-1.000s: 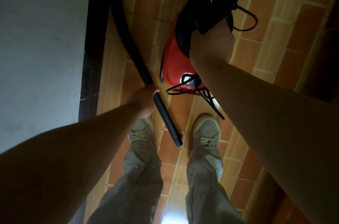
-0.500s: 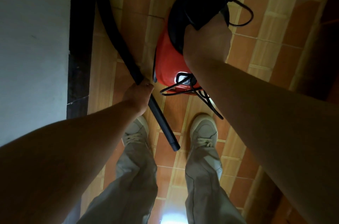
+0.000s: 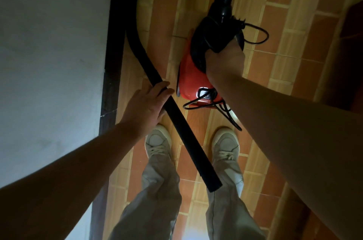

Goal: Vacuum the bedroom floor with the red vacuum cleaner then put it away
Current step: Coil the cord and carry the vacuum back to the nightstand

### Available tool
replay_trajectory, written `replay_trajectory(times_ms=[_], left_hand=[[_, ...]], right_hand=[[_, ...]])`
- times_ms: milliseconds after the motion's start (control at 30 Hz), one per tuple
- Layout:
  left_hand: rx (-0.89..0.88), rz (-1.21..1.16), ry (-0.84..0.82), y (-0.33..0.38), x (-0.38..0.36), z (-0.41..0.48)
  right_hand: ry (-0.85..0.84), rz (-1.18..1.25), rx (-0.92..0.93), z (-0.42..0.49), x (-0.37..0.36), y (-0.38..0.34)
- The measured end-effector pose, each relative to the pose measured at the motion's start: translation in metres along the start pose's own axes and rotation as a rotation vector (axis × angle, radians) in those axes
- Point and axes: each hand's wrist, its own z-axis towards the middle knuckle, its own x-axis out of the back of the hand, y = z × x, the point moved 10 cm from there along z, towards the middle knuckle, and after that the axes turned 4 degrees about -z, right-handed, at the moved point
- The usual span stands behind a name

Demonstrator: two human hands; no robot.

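— While the red vacuum cleaner (image 3: 188, 82) is seen over the tiled floor (image 3: 294, 62), just ahead of the shoes (image 3: 225, 145), how is it held?
— Its black top is clasped by the right hand (image 3: 225, 62), fingers curled; the black tube (image 3: 188, 141) is touched by the left hand (image 3: 145, 106), fingers laid nearly straight across it; a black cord (image 3: 196, 105) is looped beneath the body.

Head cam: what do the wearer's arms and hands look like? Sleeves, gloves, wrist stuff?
The left arm and right arm are bare to the frame edge, no sleeves in view. The left hand and right hand are ungloved; no watch, band or ring that I can make out, though the light is dim. No markings on either arm.
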Motion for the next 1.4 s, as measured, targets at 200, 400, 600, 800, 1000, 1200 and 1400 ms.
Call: replay_trajectory(times_ms=[200,400,600,800,1000,1200,1400], left_hand=[[0.035,-0.055,0.184,0.001,0.07,0.002],[-0.002,-0.13,0.227,0.01,0.097,0.022],[-0.032,-0.162,0.189,0.02,0.11,0.042],[-0.048,-0.147,0.193,0.026,0.145,0.044],[-0.072,-0.278,0.246,0.053,0.215,0.029],[-0.081,-0.381,0.308,0.115,0.318,0.01],[-0.035,-0.489,0.392,0.197,0.429,-0.027]], right_hand=[[-0.156,0.132,-0.119,-0.003,-0.009,0.004],[-0.235,0.235,-0.195,-0.002,-0.009,0.009],[-0.339,0.276,-0.253,-0.003,-0.011,0.005],[-0.297,0.344,-0.286,-0.007,0.019,-0.013],[-0.332,0.379,-0.238,-0.032,0.078,-0.057],[-0.256,0.297,-0.094,-0.075,0.194,-0.122],[-0.247,0.281,-0.157,-0.158,0.306,-0.158]])
